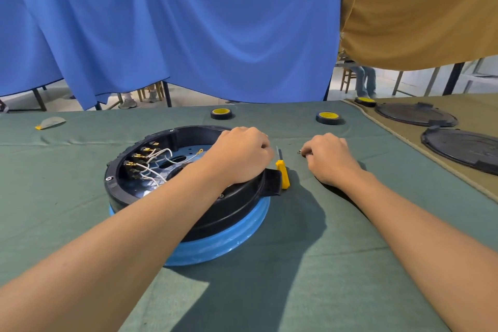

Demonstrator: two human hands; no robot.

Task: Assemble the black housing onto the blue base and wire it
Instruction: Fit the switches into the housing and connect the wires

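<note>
On the green cloth (269, 277), the black housing (231, 205) sits on the blue base (223, 240), my left hand (239, 156) curled over its rim; leaning there may shift it and strain the white wires (151, 170). My right hand (327, 156), apart, curls at the screws (298, 152); I cannot tell if it holds one, and one may roll away.

Bright, even daylight, coming in from the left. The black housing (229, 205) throws a broad, soft shadow onto the green cloth (310, 264), nearer the viewer than the right hand (328, 159). The tape rolls (221, 114) beyond the hands are shaded on their right sides. There's a pale sheen along the blue base (229, 237) below the left hand (239, 156). The floor (336, 83) past the curtain (188, 21) is blown out white. The forearms (121, 264) balloon toward the bottom corners and the cloth's far edge bows, both wide-angle stretch. The fingers look slightly soft.
</note>
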